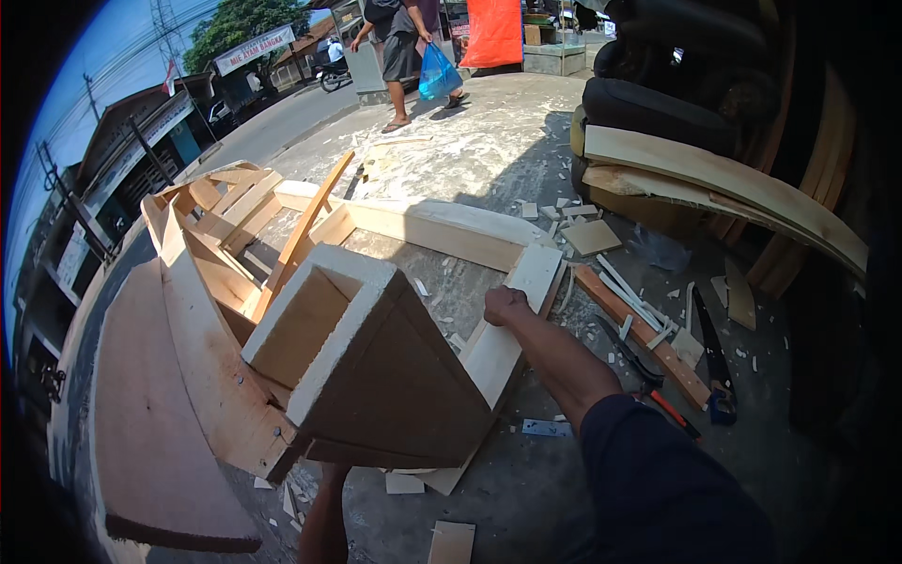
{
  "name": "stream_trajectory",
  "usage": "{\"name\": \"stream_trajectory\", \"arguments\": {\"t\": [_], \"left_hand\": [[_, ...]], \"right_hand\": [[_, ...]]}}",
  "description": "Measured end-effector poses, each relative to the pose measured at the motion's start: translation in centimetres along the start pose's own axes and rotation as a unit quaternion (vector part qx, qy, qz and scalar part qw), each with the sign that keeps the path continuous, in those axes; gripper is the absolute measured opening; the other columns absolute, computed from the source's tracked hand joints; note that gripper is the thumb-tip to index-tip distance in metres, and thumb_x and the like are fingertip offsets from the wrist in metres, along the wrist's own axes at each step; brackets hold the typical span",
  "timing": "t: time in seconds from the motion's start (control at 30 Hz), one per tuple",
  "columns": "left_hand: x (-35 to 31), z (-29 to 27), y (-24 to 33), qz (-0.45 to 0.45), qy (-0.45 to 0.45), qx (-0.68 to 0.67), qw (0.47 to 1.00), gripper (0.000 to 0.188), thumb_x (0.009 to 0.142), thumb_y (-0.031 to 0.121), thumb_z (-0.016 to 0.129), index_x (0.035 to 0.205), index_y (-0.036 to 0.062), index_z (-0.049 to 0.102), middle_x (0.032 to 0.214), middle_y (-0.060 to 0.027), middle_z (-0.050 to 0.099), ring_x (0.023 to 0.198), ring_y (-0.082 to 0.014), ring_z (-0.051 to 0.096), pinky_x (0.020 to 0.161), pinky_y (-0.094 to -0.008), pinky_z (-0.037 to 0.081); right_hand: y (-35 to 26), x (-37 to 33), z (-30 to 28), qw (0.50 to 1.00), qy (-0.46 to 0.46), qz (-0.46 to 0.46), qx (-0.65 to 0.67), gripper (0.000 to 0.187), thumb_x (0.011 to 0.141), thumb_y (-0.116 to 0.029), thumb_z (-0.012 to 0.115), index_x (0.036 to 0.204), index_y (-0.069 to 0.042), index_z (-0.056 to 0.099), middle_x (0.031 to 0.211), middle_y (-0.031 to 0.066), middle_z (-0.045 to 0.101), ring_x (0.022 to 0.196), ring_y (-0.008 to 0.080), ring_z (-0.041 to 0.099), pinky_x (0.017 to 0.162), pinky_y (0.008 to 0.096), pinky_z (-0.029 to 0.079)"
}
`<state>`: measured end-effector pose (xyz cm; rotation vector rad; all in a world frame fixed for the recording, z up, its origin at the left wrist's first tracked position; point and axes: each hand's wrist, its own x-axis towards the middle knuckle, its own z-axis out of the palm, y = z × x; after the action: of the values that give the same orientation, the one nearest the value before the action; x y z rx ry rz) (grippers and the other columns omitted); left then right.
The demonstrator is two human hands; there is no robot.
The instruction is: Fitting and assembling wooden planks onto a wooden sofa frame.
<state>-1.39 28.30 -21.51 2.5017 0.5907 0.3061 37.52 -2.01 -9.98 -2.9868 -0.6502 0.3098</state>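
Observation:
A large pale wooden frame [413, 235] lies in front of me, with a boxy, tapered wooden end [395, 367] raised at its near side. My right hand [507, 305] is closed on the inner edge of the frame's right-hand plank [493, 362]. At the lower left, my left hand [331, 473] reaches under the bottom of the boxy end, where its fingers are hidden. Crosspieces and a leaning slat [301, 235] stand in the far left part of the frame.
A broad curved board [160, 414] lies left. On the right are a brown wooden bar [644, 334], a handsaw [719, 404], a red-handled tool [672, 414] and scattered offcuts. Long planks [723, 183] rest against dark seats [658, 113]. Beyond, a person [404, 52] carries a blue bag [438, 73].

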Motion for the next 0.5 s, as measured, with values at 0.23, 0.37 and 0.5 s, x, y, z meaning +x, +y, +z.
{"name": "stream_trajectory", "arguments": {"t": [0.23,0.37,0.5], "left_hand": [[-3.9,0.3,5.2,-0.092,-0.032,0.087,0.991,0.046,0.095,0.036,0.052,0.128,0.003,0.053,0.109,-0.0221,0.066,0.102,-0.0399,0.064,0.087,-0.0456,0.05],[-6.0,1.5,8.9,-0.142,-0.07,0.113,0.981,0.046,0.095,0.036,0.052,0.128,0.0037,0.054,0.112,-0.0218,0.065,0.103,-0.0399,0.063,0.088,-0.0455,0.049],[-8.0,1.2,12.1,-0.173,-0.091,0.142,0.97,0.046,0.095,0.036,0.053,0.129,0.0044,0.054,0.114,-0.0215,0.064,0.105,-0.0399,0.062,0.089,-0.0454,0.049]], "right_hand": [[-2.2,4.5,1.6,0.987,-0.059,-0.146,0.028,0.025,0.083,-0.016,0.057,0.103,-0.009,0.072,0.11,0.0144,0.069,0.108,0.0299,0.066,0.088,0.0418,0.052],[-1.9,4.8,4.3,0.967,-0.1,-0.234,0.01,0.026,0.085,-0.019,0.055,0.102,-0.011,0.072,0.109,0.0139,0.07,0.108,0.0304,0.066,0.091,0.0434,0.05],[-1.4,4.1,4.9,0.94,-0.16,-0.301,0.001,0.032,0.086,-0.025,0.053,0.109,-0.011,0.072,0.114,0.0116,0.069,0.11,0.0282,0.065,0.091,0.0408,0.05]]}}
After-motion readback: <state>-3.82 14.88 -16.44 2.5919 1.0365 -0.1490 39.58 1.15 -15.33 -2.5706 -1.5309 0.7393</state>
